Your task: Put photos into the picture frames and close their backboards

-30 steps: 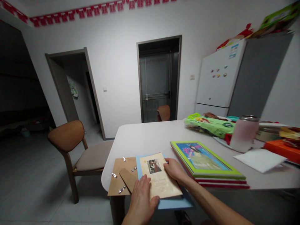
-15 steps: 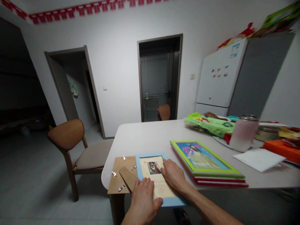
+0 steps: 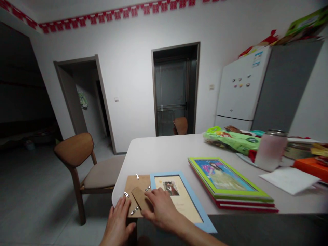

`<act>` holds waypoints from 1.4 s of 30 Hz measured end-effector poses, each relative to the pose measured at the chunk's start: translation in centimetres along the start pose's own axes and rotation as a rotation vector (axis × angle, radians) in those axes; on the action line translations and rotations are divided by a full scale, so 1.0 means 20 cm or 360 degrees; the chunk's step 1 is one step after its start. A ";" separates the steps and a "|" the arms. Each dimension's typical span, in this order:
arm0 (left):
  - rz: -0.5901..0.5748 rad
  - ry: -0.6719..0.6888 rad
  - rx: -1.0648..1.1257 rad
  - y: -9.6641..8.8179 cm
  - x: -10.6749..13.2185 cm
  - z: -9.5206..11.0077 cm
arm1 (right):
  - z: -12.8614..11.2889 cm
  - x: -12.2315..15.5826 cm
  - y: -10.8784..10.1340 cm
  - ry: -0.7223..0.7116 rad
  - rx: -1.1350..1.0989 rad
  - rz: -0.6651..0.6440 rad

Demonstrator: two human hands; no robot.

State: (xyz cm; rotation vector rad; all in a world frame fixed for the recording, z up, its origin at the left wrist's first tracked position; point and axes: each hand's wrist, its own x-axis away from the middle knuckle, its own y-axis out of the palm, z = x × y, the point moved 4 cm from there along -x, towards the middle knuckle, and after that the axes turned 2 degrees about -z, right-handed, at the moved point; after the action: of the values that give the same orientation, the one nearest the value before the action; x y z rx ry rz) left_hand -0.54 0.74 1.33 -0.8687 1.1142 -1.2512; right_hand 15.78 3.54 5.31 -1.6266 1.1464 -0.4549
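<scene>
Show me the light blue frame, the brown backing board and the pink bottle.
Light blue frame (image 3: 196,201): head view, on its right border.
Brown backing board (image 3: 142,181): head view, on its upper part.
Pink bottle (image 3: 271,152): head view, middle of its body.

Left hand (image 3: 118,218), right hand (image 3: 161,206) at brown backboard (image 3: 141,181) (metal clips (image 3: 134,210) showing), blue frame (image 3: 194,198) beside

On tbl (image 3: 164,150) we've backing bd (image 3: 144,180) L of pic frame (image 3: 193,198), frame stack (image 3: 228,181) to R, bottle (image 3: 272,150) behind-R of stack; chair (image 3: 74,150) L of tbl.
</scene>
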 end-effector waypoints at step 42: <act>-0.0378 0.0799 0.0248 0.16 0.05 0.75 | 0.60 0.51 -0.28 0.0203 0.0141 0.0063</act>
State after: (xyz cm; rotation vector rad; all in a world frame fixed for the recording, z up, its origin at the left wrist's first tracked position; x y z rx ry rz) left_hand 14.73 -0.98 2.16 -0.5924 1.3061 -1.7934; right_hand 32.21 1.14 3.21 -1.5135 1.2335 -0.5828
